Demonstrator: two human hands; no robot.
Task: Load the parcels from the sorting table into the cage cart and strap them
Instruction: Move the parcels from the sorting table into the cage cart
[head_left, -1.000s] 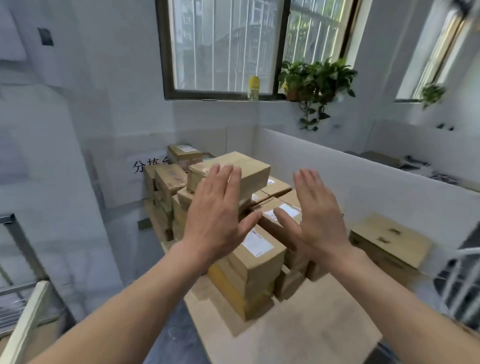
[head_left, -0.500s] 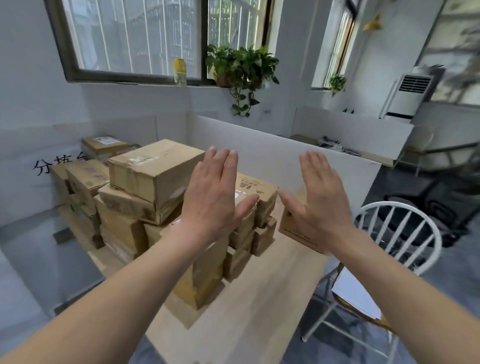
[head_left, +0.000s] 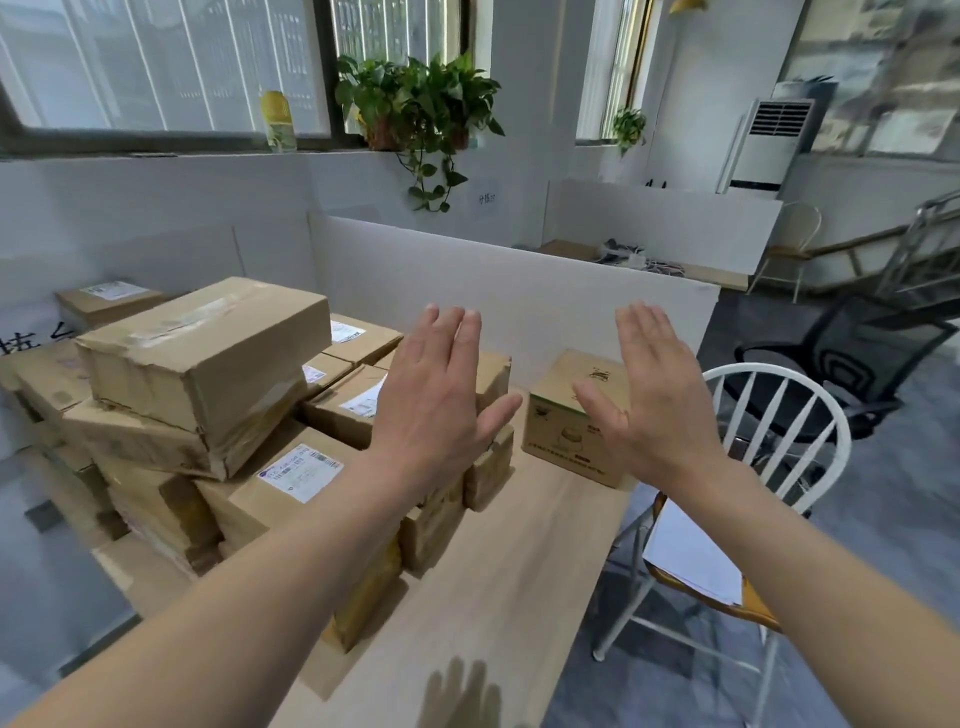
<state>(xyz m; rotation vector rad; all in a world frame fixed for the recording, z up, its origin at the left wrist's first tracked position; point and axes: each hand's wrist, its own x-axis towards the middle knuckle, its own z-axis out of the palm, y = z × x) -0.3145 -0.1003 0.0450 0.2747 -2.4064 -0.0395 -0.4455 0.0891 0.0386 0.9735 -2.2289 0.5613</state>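
Head view, left to right. A stack of cardboard parcels (head_left: 150, 447) crowds the left half of the sorting table (head_left: 509, 561). A large dented box (head_left: 208, 353) sits skewed on top, overhanging the boxes beneath it. Below it, a labelled parcel (head_left: 280, 483) fronts the pile. The left hand (head_left: 436, 410) is raised above the stack with fingers straight and together, thumb out, holding nothing. A small printed carton (head_left: 556, 441) stands apart from the pile near the table's right edge. The right hand (head_left: 657, 400) is held flat in front of it, likewise empty. A white spindle chair (head_left: 777, 370) with loose papers (head_left: 691, 561) on its seat stands just beside that edge. The cage cart is not in view.

Likely hazards:
- Drawing a lower parcel first could tip the skewed top box off the stack.
- A one-sided push on the printed carton could slide it off the edge onto the chair.
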